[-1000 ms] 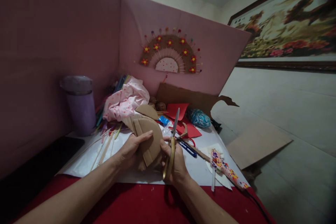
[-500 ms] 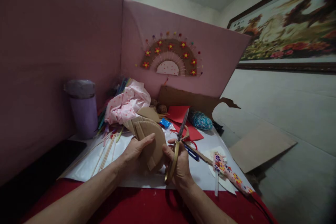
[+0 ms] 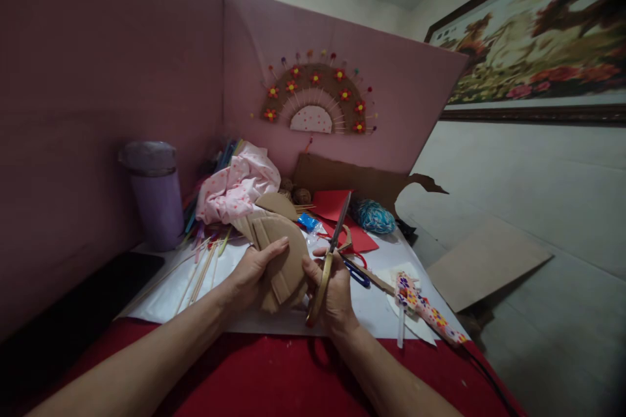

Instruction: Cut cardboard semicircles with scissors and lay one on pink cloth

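My left hand (image 3: pixel 257 270) is closed on a rounded piece of brown cardboard (image 3: pixel 291 254), thumb on top and fingers hidden beneath. More cardboard shows under it, layered along its left and lower edges. In my right hand (image 3: pixel 332 290) is a pair of scissors (image 3: pixel 338 225) with gold-coloured handles, its blades pointing up and away from me and looking closed. The right thumb lies close to the cardboard's right edge; whether it touches is unclear. Just beyond the held piece lies a cardboard half-disc (image 3: pixel 276 205).
Pink dotted cloth (image 3: pixel 239 186) and a purple tumbler (image 3: pixel 157 205) stand to the left, near thin sticks (image 3: pixel 200 280). Red paper (image 3: pixel 332 204), blue yarn (image 3: pixel 373 216), blue-handled scissors (image 3: pixel 358 273) and a flower-patterned glue gun (image 3: pixel 425 309) lie rightward. A decorated cardboard arch (image 3: pixel 315 78) hangs on the pink panel.
The cardboard in my left hand has turned slightly, and more of the layer beneath shows at its lower edge. The scissors stay in my right hand. The view has tilted down a little.
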Available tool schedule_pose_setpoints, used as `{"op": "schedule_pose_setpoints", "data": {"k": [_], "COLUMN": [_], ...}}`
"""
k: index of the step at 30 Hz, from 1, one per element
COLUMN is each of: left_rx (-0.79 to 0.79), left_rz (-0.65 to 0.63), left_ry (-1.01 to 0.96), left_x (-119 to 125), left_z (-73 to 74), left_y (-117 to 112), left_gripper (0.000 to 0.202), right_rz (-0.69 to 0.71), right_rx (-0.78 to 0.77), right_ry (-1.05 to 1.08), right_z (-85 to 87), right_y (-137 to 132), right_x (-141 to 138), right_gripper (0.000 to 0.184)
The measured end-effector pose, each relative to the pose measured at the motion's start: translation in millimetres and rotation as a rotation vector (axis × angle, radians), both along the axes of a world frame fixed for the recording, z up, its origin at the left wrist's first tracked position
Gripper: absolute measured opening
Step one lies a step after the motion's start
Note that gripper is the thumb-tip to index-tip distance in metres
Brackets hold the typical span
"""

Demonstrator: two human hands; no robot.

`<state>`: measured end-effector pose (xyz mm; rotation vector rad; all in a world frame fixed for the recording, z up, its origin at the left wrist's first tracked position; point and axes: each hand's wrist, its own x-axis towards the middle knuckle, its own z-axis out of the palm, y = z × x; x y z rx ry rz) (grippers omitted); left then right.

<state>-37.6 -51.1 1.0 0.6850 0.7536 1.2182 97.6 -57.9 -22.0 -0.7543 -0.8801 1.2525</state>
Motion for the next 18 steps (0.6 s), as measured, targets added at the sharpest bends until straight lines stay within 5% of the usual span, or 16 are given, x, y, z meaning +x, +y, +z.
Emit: {"op": "schedule_pose_setpoints", "data": {"k": [12, 18], "left_rx": [0.014, -0.004], "left_rz": [0.188, 0.075], "left_ry": [0.069, -0.024], "left_x": [7.9, 3.9], "left_z": [-5.1, -3.1], "left_y": [-0.3, -4.1], "left_gripper": [0.041, 0.043], "right_rz": [0.030, 0.044], "right_rx": [-0.040, -0.123], "right_ry": [-0.048, 0.005], "right_z": [-2.8, 2.9], "right_y": [2.7, -0.8], "right_x": [3.8, 4.8], "right_gripper": [0.054, 0.054]}}
